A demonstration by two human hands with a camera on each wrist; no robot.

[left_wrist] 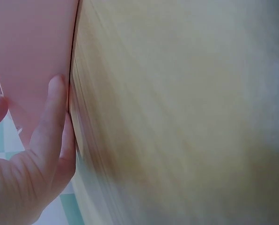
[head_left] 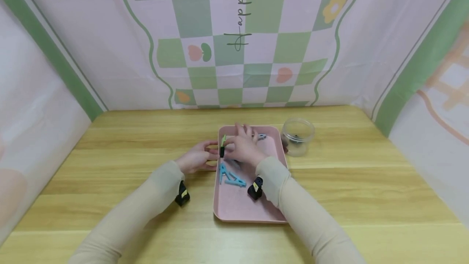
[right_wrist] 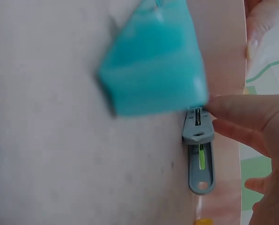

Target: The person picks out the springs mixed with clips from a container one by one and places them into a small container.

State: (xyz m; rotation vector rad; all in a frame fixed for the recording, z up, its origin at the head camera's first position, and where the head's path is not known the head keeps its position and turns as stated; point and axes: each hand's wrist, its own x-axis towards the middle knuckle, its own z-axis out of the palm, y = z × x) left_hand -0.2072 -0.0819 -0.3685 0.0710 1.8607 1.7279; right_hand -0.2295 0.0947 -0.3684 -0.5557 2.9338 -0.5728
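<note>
My left hand (head_left: 199, 158) lies against the outer left wall of a pink tray (head_left: 249, 211), fingers extended along it. My right hand (head_left: 245, 148) reaches over the tray's left half. Its fingertips (right_wrist: 219, 105) are beside a grey clothespin (right_wrist: 202, 171), partly hidden by a blue clothespin (right_wrist: 153, 70) close to the camera; whether they pinch anything is unclear. Near them at the left rim is a green-and-black piece (head_left: 222, 151). Two blue clothespins, one pointing up the tray (head_left: 223, 170) and another (head_left: 235, 181) askew, lie nearby. A grey clothespin (head_left: 261, 136) shows beyond the right hand.
A clear round plastic tub (head_left: 298, 150) with dark things inside stands against the tray's right side. The wooden table (head_left: 146, 133) surrounds the tray. Patterned cloth (head_left: 227, 80) hangs behind and on both sides. A yellow bit (right_wrist: 204, 221) shows at the right wrist view's bottom.
</note>
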